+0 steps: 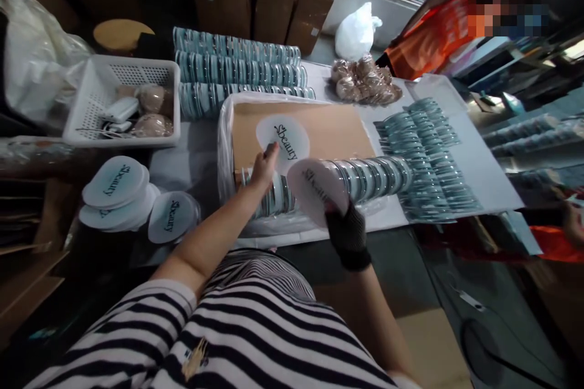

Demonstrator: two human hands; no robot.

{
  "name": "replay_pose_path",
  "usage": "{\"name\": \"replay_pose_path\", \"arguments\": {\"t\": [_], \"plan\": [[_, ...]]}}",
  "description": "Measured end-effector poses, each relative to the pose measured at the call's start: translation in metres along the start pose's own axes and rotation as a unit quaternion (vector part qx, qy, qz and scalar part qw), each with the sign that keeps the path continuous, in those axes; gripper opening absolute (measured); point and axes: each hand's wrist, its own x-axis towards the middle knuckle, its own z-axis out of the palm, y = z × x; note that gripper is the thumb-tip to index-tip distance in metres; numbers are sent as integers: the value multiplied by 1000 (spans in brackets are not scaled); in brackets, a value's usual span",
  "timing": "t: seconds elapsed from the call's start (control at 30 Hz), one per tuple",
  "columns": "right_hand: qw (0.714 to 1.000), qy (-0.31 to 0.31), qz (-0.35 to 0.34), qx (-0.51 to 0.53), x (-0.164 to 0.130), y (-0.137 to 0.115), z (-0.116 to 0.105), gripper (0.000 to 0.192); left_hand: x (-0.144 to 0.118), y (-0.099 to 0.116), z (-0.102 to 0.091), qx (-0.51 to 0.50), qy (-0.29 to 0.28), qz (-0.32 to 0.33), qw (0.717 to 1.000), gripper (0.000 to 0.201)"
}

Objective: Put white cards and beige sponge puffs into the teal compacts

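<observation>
My bare left hand (265,167) pinches a round, pale disc (262,127) printed with "beauty" lettering, its thumb lying on the face. My right hand (347,231), in a dark glove, grips a second round printed disc (310,185) by its lower right edge; this one is slightly blurred. Both discs are held above a plastic-lined box (225,146) with a cardboard sheet (333,124) in it. Beneath my hands, a row of clear-wrapped round packs (378,177) runs along the near side of the box.
More printed discs (109,185) lie stacked at left, below a white basket (82,109). Wrapped rows (241,61) line the back, and more wrapped packs (429,158) stand at right. Brown wrapped balls (365,79) lie near a person in orange (424,42).
</observation>
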Motion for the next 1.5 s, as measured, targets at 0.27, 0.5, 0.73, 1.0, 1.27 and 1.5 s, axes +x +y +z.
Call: {"name": "replay_pose_path", "arguments": {"t": [0.27, 0.5, 0.73, 1.0, 1.27, 1.5], "plan": [[944, -246, -45, -214, -29, -38, 60, 39, 17, 21, -14, -68, -8, -27, 997, 30], [961, -191, -31, -195, -20, -31, 76, 36, 15, 19, -20, -57, 14, -16, 998, 34], [965, -214, -10, -154, -18, -28, 73, 30, 12, 25, -23, -46, 5, -12, 999, 32], [966, -221, -35, -132, -5, -34, 91, 33, 15, 24, -23, -53, 18, -4, 998, 39], [933, -341, 26, 111, -5, -24, 100, 34, 13, 22, -25, -65, 16, 24, 997, 34], [930, -289, 33, 224, 33, -18, 74, 35, 3, 12, -14, -38, 51, 23, 998, 44]]}}
